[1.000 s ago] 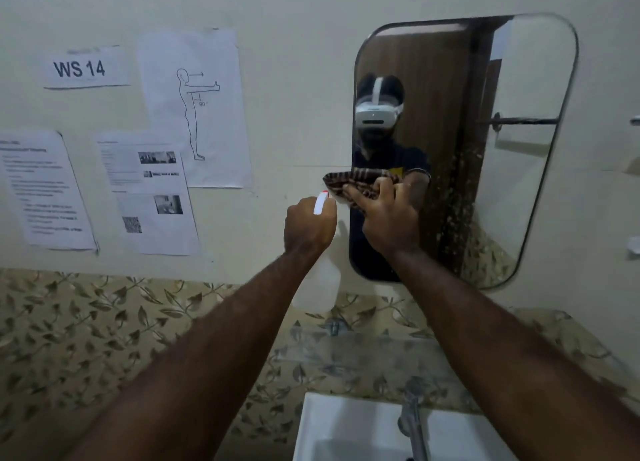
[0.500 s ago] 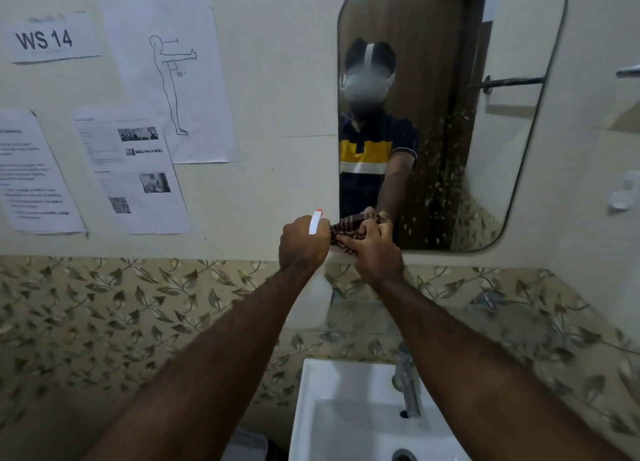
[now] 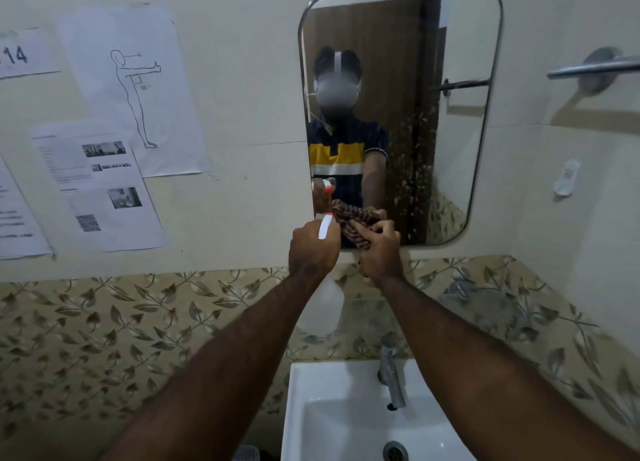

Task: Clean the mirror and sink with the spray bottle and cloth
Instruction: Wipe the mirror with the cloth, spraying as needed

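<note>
A: Two hands were up at the bottom left corner of the mirror (image 3: 450, 114), in the middle of the frame. The left hand (image 3: 313, 249) was closed round the spray bottle (image 3: 323, 304), whose pale body hung below the fist. The right hand (image 3: 379, 252) was bunched tight on the striped cloth (image 3: 353, 218), pressed to the glass just above the lower edge.

B: How should that wipe have been done?

A: In my judgement, the cloth needed spreading flatter, then overlapping strokes towards the speckled band of droplets right of centre in the glass. The nozzle sat almost touching the cloth, so any further spray wanted aiming at the glass, clear of the knuckles.

B: And the count?

A: One mirror, one bottle, one cloth, one white sink (image 3: 311, 384) at the bottom of the frame with one tap (image 3: 391, 377) and one drain (image 3: 394, 453). Five paper sheets (image 3: 133, 89) were taped at the upper left, though two were cut off by the edge. One towel bar (image 3: 594, 67) showed at the upper right, and one small wall hook (image 3: 564, 181) lower down on the right. The sink looked untouched, I'd say.
</note>
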